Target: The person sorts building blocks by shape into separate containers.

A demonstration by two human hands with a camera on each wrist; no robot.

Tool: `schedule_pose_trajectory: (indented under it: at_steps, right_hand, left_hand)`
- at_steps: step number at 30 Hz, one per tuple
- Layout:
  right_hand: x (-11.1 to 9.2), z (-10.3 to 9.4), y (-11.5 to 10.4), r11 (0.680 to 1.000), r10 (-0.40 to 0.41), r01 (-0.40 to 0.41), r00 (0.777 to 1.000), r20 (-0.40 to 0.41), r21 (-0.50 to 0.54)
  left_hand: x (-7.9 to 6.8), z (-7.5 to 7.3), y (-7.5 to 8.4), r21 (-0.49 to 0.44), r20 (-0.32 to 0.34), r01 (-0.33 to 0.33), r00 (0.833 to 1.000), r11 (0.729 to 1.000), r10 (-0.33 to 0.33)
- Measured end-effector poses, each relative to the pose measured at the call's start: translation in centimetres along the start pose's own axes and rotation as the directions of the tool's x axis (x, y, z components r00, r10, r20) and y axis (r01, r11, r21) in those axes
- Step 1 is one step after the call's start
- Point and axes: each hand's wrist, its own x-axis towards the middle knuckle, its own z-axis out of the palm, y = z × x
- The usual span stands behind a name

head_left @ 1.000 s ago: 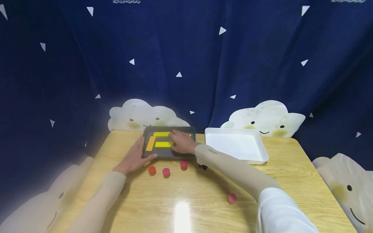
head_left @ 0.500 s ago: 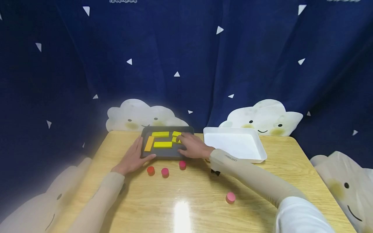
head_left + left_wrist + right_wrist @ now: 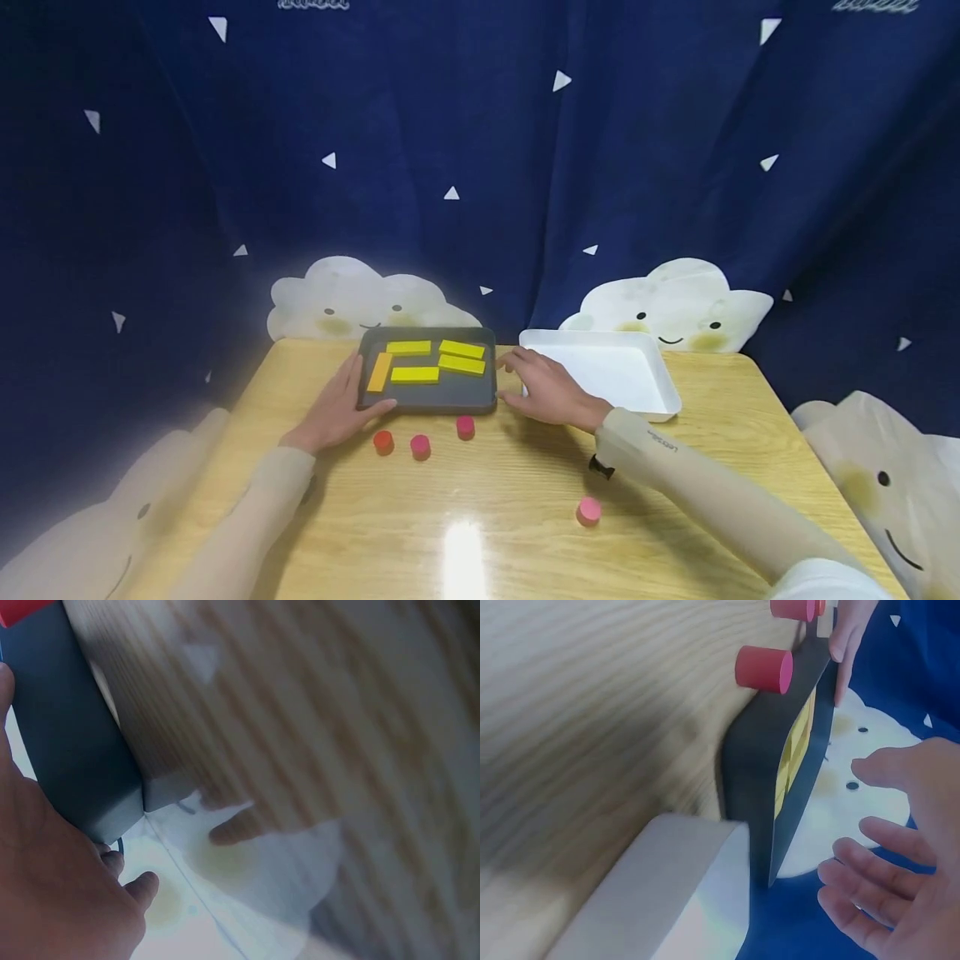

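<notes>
altogether four yellow blocks, one orange block

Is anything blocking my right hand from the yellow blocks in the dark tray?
Only the right wall of the dark tray stands between your right hand and the yellow blocks. The tray's top is open, so reaching over looks clear.

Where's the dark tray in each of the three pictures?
Head: the dark tray is just left of and below centre.
Left wrist: the dark tray is at upper left.
Right wrist: the dark tray is just right of centre.
Shared landmark: the left hand.
</notes>
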Motion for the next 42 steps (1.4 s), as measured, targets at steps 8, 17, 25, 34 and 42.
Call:
schedule_pose_trajectory:
  at_steps: [8,17,25,34,42]
  right_hand:
    - [-5.1,-1.9,2.0,0.998,0.061,-0.063,0.994,-0.092,-0.02]
    - [-9.7,-4.0,5.0,0.988,0.154,-0.155,0.978,-0.139,0.0]
    - [-13.3,-5.4,8.4,0.971,0.235,-0.239,0.964,-0.127,-0.016]
    - [-15.3,-6.7,11.9,0.926,0.376,-0.377,0.924,-0.073,0.001]
    - [-16.0,-6.0,14.9,0.889,0.458,-0.458,0.889,-0.008,-0.019]
  left_hand:
    - [-0.4,0.7,0.2,-0.008,0.008,0.013,1.0,1.0,-0.013]
    - [-0.3,0.4,0.5,-0.008,0.011,0.017,1.0,1.0,-0.017]
    - [-0.2,0.1,0.4,-0.003,0.014,0.016,1.0,1.0,-0.016]
    - [0.1,-0.3,0.3,0.004,0.018,0.016,1.0,1.0,-0.016]
    - [0.1,-0.1,0.2,0.012,0.018,0.019,1.0,1.0,-0.019]
